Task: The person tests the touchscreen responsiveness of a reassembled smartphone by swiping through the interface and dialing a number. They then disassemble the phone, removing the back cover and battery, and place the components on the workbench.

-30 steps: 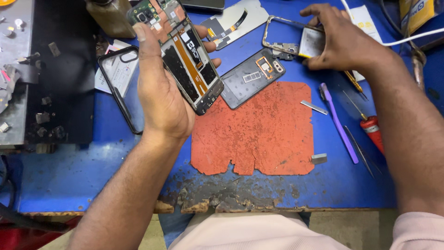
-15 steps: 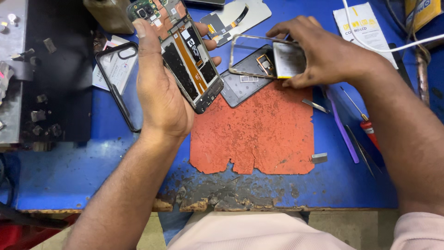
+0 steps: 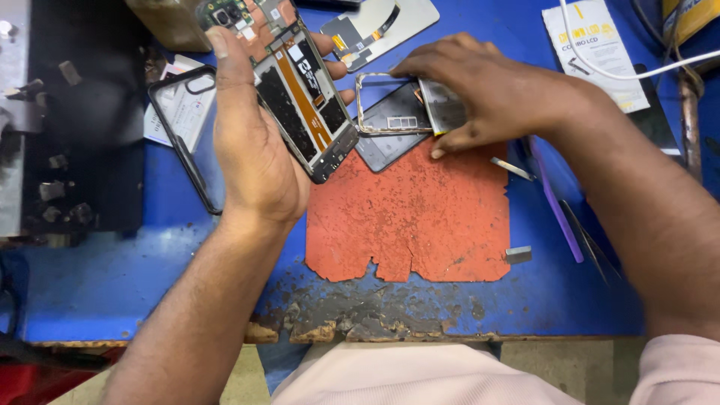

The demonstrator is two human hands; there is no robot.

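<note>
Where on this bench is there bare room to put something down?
The middle of the orange mat is bare, below the right hand. So is the blue bench top left of the mat, under the left hand. It is crowded above the mat: phone frame, back cover, tools.

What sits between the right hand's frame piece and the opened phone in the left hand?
Nothing visible. The right hand holds a thin metal frame and a small flat part over the dark back cover on the blue bench. The opened phone, gripped in the left hand, is just beside it, with only a narrow open gap between.
</note>
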